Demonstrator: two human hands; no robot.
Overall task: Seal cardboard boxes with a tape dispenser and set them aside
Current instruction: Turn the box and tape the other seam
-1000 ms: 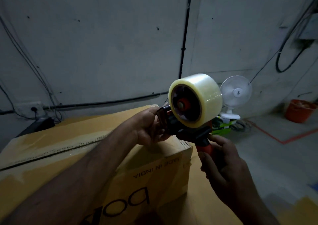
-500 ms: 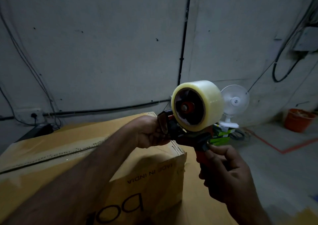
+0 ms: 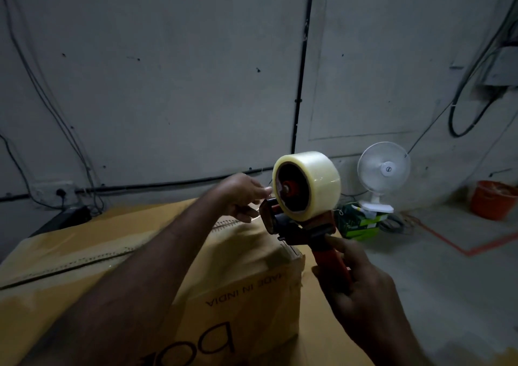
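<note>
The left hand [image 3: 242, 197] has risen from the tape dispenser [image 3: 297, 229] toward its roll [image 3: 316, 180], grip too blurred to tell; the right hand [image 3: 361, 290] clasps the handle [image 3: 332, 262]. The box [image 3: 112, 253] seam looks unsealed.

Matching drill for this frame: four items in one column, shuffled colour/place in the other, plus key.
1 tape roll
2 fan
3 bucket
4 handle

A orange, on the floor at far right
B red, gripped by the right hand
C white, by the back wall
D pale and clear, mounted on the dispenser

Pairs: 1-D, 2-C, 3-A, 4-B
</note>
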